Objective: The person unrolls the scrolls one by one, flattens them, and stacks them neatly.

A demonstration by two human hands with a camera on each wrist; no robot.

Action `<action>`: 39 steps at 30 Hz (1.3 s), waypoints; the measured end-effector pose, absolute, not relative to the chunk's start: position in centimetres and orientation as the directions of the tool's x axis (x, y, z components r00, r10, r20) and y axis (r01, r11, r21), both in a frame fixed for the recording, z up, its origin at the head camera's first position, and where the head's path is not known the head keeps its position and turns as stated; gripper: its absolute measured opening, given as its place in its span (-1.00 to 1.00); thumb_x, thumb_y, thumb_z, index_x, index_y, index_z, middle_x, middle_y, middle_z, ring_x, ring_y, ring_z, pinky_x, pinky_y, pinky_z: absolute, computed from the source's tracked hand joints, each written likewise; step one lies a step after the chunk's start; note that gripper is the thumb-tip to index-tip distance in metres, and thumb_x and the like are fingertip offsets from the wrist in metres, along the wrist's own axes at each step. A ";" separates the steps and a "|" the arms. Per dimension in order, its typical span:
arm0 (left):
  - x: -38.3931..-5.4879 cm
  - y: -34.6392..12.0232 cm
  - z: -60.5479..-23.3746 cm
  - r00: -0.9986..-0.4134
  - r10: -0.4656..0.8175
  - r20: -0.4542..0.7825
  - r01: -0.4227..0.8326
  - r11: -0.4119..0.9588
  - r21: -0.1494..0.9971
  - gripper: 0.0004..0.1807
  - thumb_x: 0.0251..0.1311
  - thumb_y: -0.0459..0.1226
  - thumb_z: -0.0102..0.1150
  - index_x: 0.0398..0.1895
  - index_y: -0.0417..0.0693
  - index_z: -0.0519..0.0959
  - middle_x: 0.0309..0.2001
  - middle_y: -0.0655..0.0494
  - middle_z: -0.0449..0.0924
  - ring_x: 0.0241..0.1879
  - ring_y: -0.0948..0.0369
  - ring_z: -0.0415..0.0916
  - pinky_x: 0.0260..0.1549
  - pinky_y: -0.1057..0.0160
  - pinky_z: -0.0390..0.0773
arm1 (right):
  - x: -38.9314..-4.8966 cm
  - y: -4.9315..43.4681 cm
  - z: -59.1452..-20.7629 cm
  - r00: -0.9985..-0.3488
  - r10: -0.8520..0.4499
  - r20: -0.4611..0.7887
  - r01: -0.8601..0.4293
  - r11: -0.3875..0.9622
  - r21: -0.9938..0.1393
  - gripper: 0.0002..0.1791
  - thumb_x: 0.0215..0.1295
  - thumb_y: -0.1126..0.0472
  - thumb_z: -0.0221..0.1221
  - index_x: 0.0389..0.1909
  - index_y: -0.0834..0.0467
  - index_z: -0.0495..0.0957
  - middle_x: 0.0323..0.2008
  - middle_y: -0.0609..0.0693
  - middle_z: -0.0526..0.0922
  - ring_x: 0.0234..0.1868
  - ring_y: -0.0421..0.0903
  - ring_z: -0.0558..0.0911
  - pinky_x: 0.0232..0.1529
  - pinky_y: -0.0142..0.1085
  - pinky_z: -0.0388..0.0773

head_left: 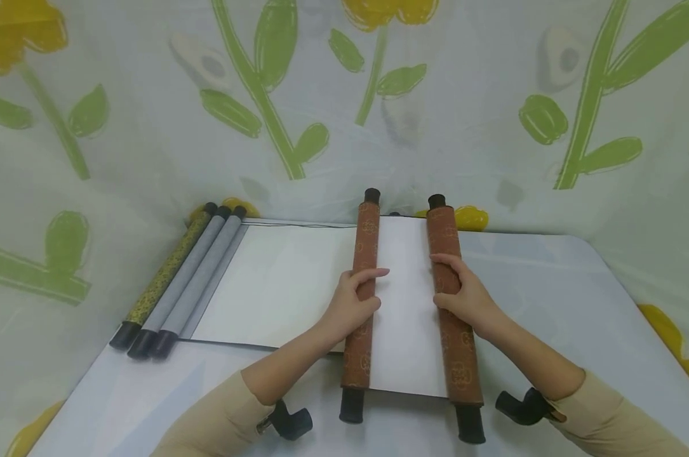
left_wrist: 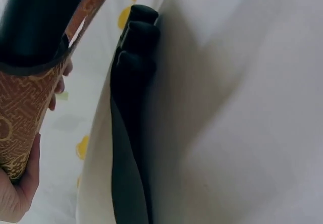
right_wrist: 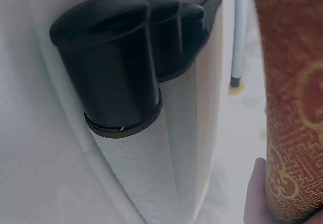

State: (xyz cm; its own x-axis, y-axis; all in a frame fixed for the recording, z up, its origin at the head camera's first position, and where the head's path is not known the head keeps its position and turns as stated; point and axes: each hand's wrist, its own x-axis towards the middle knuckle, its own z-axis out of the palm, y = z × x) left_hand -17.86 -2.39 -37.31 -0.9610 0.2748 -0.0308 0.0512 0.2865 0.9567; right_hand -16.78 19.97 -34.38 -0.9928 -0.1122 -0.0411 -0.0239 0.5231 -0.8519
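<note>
A brown patterned scroll lies partly unrolled, with a strip of white paper [head_left: 406, 317] between its two rolled ends. My left hand [head_left: 347, 308] grips the left brown roll [head_left: 357, 355], thumb and forefinger around it. Around the right brown roll [head_left: 460, 358] curl the thumb and fingers of my right hand [head_left: 470, 299]. Both rolls have black end knobs and stand nearly parallel. Brown brocade with gold pattern shows close up beside fingers in the left wrist view, where the brown roll [left_wrist: 22, 113] ends in a black knob, and the right wrist view shows the brown roll [right_wrist: 295, 103] too.
At the left lie a yellow-and-black patterned roll [head_left: 169, 270] and two grey rolls [head_left: 207, 273] with black ends. A white sheet [head_left: 275, 279] spreads from them under the left brown roll. The white table [head_left: 538, 285] meets a flower-printed curtain [head_left: 464, 114] behind.
</note>
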 end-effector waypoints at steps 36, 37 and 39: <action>-18.4 -5.3 -37.1 -0.972 0.222 -0.074 0.015 0.372 0.928 -0.36 -0.03 -0.35 0.33 0.21 0.22 0.47 0.20 -0.16 0.17 0.15 -0.10 0.25 -0.03 -0.15 0.43 | -16.8 21.1 -34.1 -0.992 -0.086 -0.095 0.026 0.588 -0.809 -0.03 -0.09 0.37 0.37 0.39 0.08 0.11 0.36 0.30 0.11 0.19 0.25 0.30 -0.03 0.04 0.41; -18.5 -5.3 -37.1 -0.972 0.224 -0.075 0.014 0.372 0.928 -0.35 -0.03 -0.37 0.32 0.21 0.21 0.47 0.20 -0.16 0.17 0.14 -0.10 0.25 -0.05 -0.14 0.45 | -16.8 21.1 -34.1 -0.992 -0.085 -0.091 0.023 0.589 -0.808 -0.03 -0.09 0.38 0.35 0.39 0.09 0.12 0.36 0.29 0.11 0.18 0.24 0.30 -0.04 0.02 0.41; -18.6 -5.4 -37.2 -0.972 0.224 -0.072 0.018 0.375 0.927 -0.34 -0.03 -0.41 0.26 0.22 0.18 0.46 0.19 -0.17 0.18 0.13 -0.09 0.26 -0.07 -0.12 0.47 | -16.8 21.1 -34.1 -0.993 -0.085 -0.083 0.017 0.590 -0.807 -0.05 -0.10 0.42 0.31 0.38 0.10 0.12 0.36 0.29 0.11 0.16 0.23 0.31 -0.07 -0.02 0.42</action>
State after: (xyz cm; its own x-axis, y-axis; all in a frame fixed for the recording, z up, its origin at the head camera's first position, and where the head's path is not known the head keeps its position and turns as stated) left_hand -18.59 -5.39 -37.20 -0.9719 0.2242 -0.0719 0.0179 0.3747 0.9270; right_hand -16.84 21.08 -34.10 -0.9929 -0.0850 -0.0829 0.0168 0.5903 -0.8070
